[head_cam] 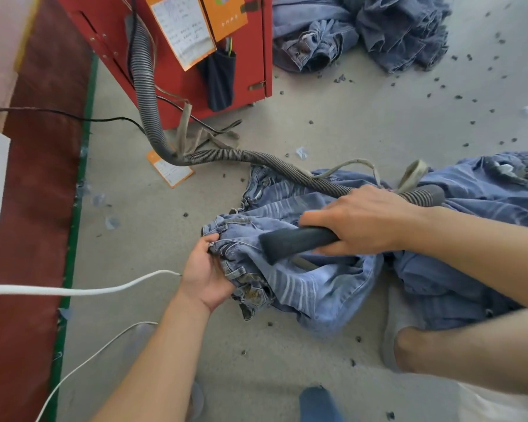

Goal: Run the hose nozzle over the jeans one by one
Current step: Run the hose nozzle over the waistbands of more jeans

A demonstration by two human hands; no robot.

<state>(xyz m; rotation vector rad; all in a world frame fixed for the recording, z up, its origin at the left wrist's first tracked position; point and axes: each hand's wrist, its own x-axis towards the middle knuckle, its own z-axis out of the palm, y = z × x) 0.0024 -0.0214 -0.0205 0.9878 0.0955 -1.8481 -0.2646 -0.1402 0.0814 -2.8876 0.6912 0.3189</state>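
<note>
1. The right hand [360, 222] is wrapping its fingers around the hose nozzle [299, 242], angling its mouth onto the jeans [305, 287] lying on the floor [333, 123].
2. The left hand [208, 275] is gripping the waistband just beside the mouth, probably keeping the denim taut.

left hand [206, 277] palm-up, fingers curled gripping, right hand [360, 222] seemingly wrapped tight, forearms extended
</note>
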